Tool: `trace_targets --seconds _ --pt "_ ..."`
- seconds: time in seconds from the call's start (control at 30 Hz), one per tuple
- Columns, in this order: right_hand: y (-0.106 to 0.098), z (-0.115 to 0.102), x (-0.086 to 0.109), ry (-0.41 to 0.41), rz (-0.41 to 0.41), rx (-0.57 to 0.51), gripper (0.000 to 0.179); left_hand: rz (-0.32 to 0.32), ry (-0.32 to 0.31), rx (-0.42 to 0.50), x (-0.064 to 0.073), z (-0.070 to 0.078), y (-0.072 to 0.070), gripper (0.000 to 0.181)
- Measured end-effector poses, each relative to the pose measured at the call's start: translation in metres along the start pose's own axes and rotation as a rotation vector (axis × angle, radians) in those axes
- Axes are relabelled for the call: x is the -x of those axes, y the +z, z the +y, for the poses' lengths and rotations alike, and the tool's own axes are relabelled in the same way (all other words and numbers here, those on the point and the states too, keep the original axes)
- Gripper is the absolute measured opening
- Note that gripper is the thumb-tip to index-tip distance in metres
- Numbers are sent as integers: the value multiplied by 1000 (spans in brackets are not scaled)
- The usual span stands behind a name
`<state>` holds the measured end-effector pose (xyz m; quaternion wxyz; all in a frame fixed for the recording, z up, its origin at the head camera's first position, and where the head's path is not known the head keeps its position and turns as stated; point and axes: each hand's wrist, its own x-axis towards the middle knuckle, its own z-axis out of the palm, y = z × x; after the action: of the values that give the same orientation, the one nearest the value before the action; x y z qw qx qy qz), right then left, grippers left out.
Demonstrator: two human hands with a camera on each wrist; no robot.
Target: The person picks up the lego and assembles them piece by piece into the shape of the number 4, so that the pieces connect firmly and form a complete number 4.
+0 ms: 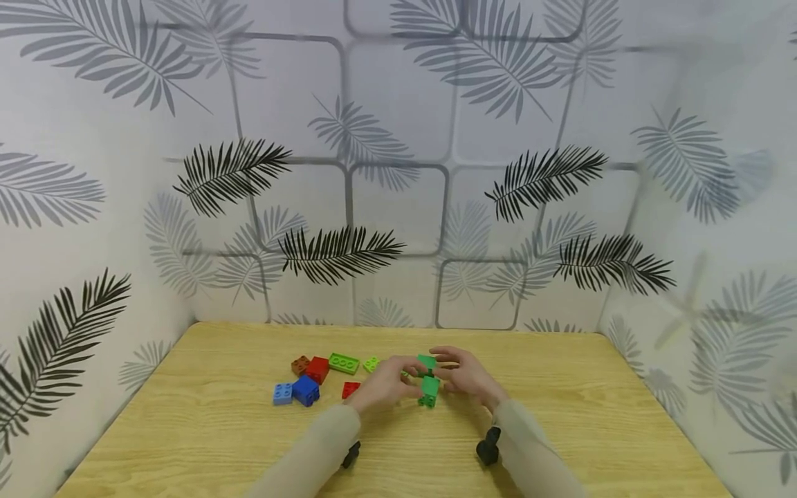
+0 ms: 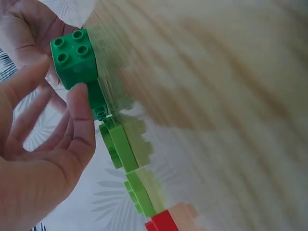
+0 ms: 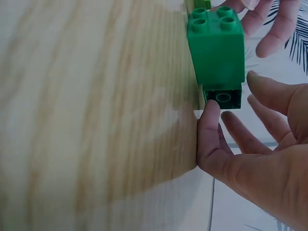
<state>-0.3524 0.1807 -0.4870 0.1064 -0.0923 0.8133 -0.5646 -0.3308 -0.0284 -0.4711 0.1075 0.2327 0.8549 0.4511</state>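
On the table between my hands lie two green toy bricks. The nearer green brick lies on its side, its studs towards me. Just behind it is the other green brick, whose hollow underside faces my right hand. My left hand is at the left of the bricks with loosely bent fingers; one fingertip is beside the nearer brick, and contact is unclear. On the other side is my right hand, spread in a loose curve. One of its fingertips is at the rear brick's edge.
Left of the hands are a blue brick, a light blue brick, a red brick, a brown brick, a smaller red brick and lime bricks. A patterned wall rises behind the table.
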Motion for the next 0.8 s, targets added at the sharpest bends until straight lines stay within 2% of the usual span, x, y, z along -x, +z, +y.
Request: trace_targets --seconds 0.2,0.4,0.8 --pt "3 -1 -8 -62 -23 52 35 -80 -1 -18 -5 1 0 33" --pt "4 2 -7 -92 -41 98 31 -105 10 -63 -6 -2 3 34" --pt "-2 3 -7 -64 -10 114 25 -29 54 -155 -11 4 16 29"
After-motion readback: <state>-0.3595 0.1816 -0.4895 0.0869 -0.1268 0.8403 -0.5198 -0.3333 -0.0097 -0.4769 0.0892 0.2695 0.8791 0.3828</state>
